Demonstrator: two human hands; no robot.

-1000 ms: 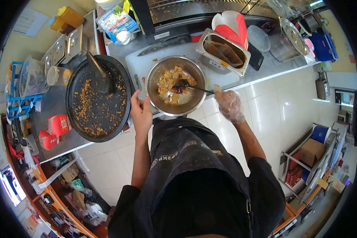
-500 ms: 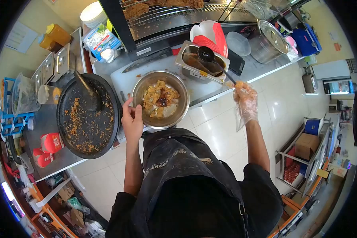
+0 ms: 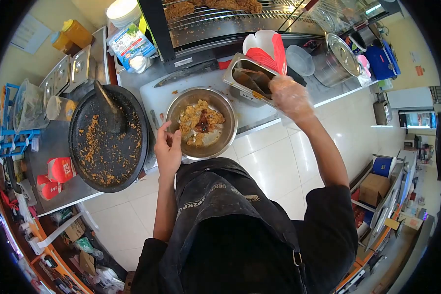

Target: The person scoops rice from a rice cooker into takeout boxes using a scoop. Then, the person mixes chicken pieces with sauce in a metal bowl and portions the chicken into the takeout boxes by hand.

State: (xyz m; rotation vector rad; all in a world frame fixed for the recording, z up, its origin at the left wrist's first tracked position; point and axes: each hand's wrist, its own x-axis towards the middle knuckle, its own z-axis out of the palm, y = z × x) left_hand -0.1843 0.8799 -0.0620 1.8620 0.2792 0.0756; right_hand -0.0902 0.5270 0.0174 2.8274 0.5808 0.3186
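Observation:
My left hand [image 3: 168, 154] is bare and grips the left rim of a metal bowl [image 3: 229, 138]. Pieces of fried chicken [image 3: 191, 117] with dark sauce [image 3: 204, 123] on them sit inside the bowl. My right hand [image 3: 293, 99], in a clear plastic glove and smeared by motion, is closed at the right rim of a deep metal container [image 3: 245, 94] of brown sauce. The black ladle it held a moment ago is hidden by the hand and container. Bowl and container share a white cutting board [image 3: 154, 95].
To the left lies a big stone mortar [image 3: 90, 169] with a pestle [image 3: 110, 110] and orange crumbs. A knife [image 3: 186, 73] rests along the board's back. Behind are a red and white box [image 3: 267, 49], a steel pot [image 3: 333, 73] and a display case [image 3: 206, 36] with fried chicken.
My right hand has moved up and left to the sauce container, and the ladle's bowl has gone out of sight. The container has shifted slightly. My left hand stays at the bowl.

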